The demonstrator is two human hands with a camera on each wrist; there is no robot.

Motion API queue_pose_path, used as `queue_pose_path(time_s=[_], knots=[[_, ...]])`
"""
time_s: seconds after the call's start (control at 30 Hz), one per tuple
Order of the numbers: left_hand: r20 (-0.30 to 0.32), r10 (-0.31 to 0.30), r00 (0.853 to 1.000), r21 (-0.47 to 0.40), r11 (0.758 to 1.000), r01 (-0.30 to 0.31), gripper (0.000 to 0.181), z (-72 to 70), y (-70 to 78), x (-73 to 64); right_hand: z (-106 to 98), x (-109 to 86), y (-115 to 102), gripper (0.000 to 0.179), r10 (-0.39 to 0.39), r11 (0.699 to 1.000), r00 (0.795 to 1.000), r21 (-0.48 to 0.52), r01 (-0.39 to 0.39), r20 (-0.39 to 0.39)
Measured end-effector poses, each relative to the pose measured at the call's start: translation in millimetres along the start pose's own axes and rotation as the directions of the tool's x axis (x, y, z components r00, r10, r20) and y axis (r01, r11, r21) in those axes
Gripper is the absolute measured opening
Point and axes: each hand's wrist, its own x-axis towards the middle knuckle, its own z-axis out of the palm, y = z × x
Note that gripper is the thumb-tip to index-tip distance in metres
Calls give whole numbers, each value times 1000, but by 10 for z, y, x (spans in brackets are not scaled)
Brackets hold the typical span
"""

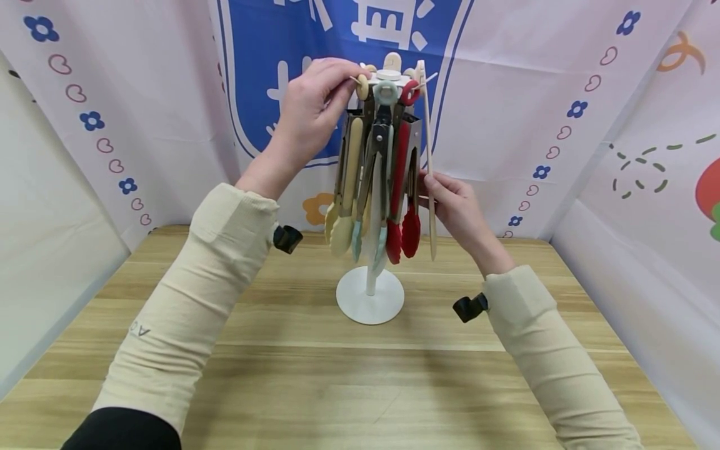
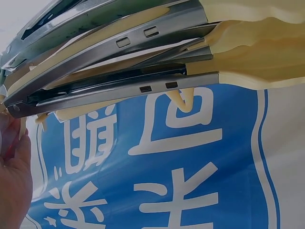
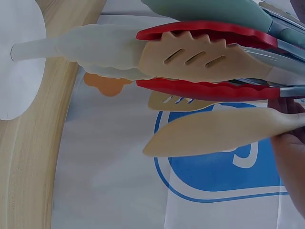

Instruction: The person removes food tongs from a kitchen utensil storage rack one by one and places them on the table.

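A white stand (image 1: 351, 297) rises from a round base and carries several hanging tongs around its top. My left hand (image 1: 315, 94) pinches the stand's top edge, right beside a cream ring (image 1: 362, 87). Below hang cream tongs (image 1: 340, 237), mint tongs (image 1: 357, 242) and red tongs (image 1: 400, 169). At the right side, my right hand (image 1: 458, 206) reaches in with bent fingers close to the red tongs; I cannot tell what they grip. A tan spatula-shaped blade (image 3: 214, 133) hangs in front of this hand, with a tan slotted blade (image 3: 200, 57) near it.
The stand is on a wood-grain table (image 1: 315, 387). A printed cloth (image 1: 495, 75) with a blue panel hangs close behind the tongs, and white panels enclose both sides. Pale tongs (image 3: 105, 45) hang beside the stand's pole. Each wrist wears a small black device.
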Motion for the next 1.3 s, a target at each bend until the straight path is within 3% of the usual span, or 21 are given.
queue_pose_path(time_s=[0.73,1.03,1.3], knots=[[6,-11,1000,-6,1000,11,23,1,8,-2,26,104,-3,38,44,990,995,128,-55,91],[-4,9,1000,-4,1000,-9,23,0,-9,-2,50,115,-21,38,-15,991,1000,131,12,23],[-3,-1,1000,-7,1000,1,23,1,6,2,61,123,-48,42,-25,986,1000,163,26,-7]])
